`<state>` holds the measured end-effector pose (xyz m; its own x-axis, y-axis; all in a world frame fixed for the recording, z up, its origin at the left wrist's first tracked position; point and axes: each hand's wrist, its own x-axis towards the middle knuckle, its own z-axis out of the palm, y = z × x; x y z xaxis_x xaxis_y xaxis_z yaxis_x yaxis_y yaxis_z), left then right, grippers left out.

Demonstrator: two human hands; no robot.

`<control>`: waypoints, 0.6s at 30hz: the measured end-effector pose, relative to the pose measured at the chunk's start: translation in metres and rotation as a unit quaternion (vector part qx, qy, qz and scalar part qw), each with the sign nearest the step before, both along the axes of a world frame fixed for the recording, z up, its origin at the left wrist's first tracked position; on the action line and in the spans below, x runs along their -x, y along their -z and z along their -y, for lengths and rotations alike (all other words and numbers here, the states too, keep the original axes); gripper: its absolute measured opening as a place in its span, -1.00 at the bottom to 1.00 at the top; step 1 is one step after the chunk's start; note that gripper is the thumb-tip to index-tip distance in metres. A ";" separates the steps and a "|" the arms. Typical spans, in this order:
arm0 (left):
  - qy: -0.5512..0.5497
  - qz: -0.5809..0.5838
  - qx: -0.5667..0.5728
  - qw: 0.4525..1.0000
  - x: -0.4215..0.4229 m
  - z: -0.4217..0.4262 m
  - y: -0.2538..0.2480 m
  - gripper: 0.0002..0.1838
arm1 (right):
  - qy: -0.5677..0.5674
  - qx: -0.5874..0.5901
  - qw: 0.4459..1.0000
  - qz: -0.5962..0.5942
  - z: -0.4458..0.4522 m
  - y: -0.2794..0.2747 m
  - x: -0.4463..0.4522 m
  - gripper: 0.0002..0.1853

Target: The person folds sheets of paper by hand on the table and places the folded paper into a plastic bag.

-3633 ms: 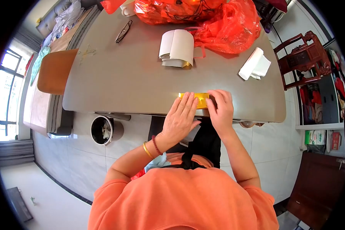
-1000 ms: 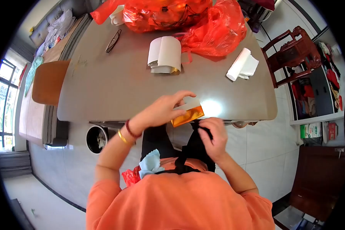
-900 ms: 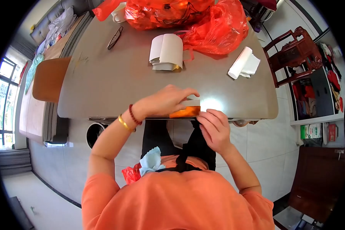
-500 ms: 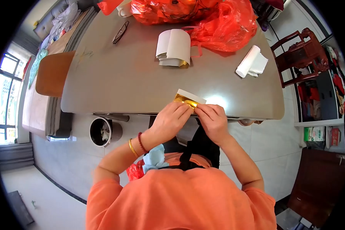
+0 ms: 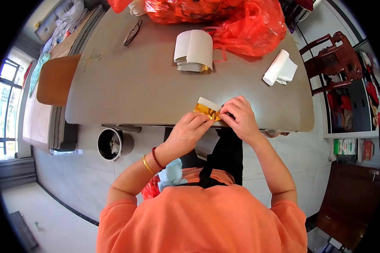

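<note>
A sheet of shiny gold foil paper [image 5: 206, 110] with a white border is held at the table's near edge. My left hand [image 5: 191, 130] grips its lower left part, fingers closed on it. At its right end my right hand [image 5: 240, 118] pinches the gold edge between thumb and fingers. The paper looks bent or partly folded; its underside is hidden by my fingers. Beyond it on the table lies a curled stack of white-backed sheets [image 5: 194, 50], with a little gold showing at its lower corner.
Red plastic bags [image 5: 253, 29] lie along the far side of the grey table [image 5: 126, 84]. Eyeglasses [image 5: 133, 33] rest at the far left, a white roll [image 5: 276, 67] at the right. A bin [image 5: 109, 144] stands on the floor left, near a brown chair [image 5: 58, 80].
My right hand has moved slightly up and right, its fingers now at the paper's right end. More gold surface shows, where before a narrow gold roll lay between both hands.
</note>
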<state>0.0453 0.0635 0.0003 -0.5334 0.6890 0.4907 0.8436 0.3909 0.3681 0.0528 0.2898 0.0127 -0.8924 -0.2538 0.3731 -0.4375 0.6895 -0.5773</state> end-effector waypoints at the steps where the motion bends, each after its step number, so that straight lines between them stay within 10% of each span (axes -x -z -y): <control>1: -0.002 -0.001 -0.001 1.000 -0.001 0.000 0.000 -0.45 | 0.005 -0.004 1.000 0.000 0.001 0.000 0.001 -0.86; 18: -0.007 -0.048 0.043 0.998 -0.003 -0.001 0.003 -0.49 | 0.040 -0.010 0.999 -0.031 0.007 0.009 0.001 -0.82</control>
